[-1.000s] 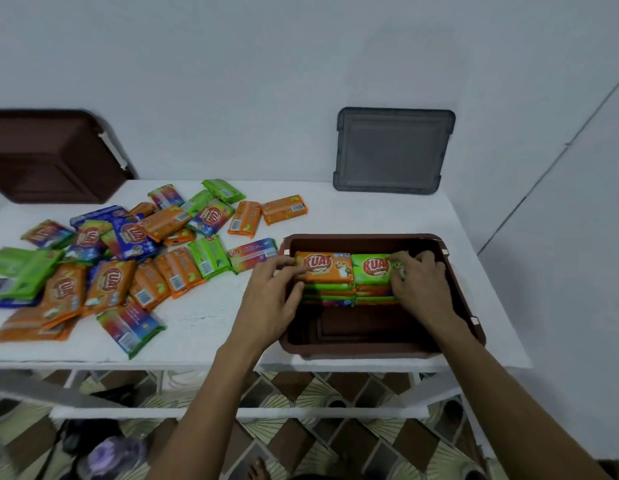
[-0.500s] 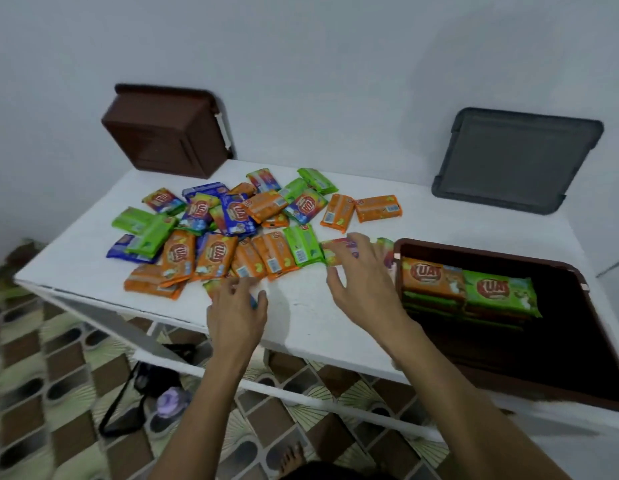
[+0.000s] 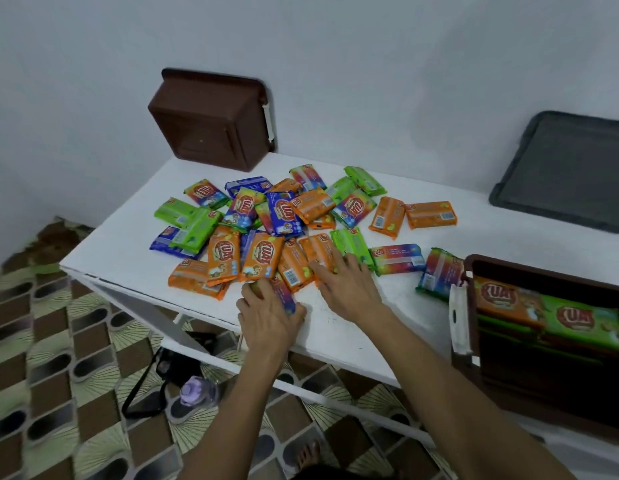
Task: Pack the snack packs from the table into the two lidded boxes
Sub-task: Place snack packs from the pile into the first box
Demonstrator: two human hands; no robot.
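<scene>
White counter [image 3: 335,341]: heap of loose foil snack packs [image 3: 273,216] in orange, green, blue and rainbow, spread across middle. Left grip [image 3: 268,317] at near edge, thumb and bent fingers pinching rainbow-striped snack pack [image 3: 284,294]. Right grip [image 3: 346,287] just beside it, fingers spread flat, pressing on orange snack packs [image 3: 316,252]. Open brown plastic box [image 3: 550,271] at right end; stacked orange and green packs [image 3: 550,317] inside. Second brown plastic box [image 3: 211,119] on its side against wall, far left. Grey rectangular lid [image 3: 564,171] leaning on wall.
</scene>
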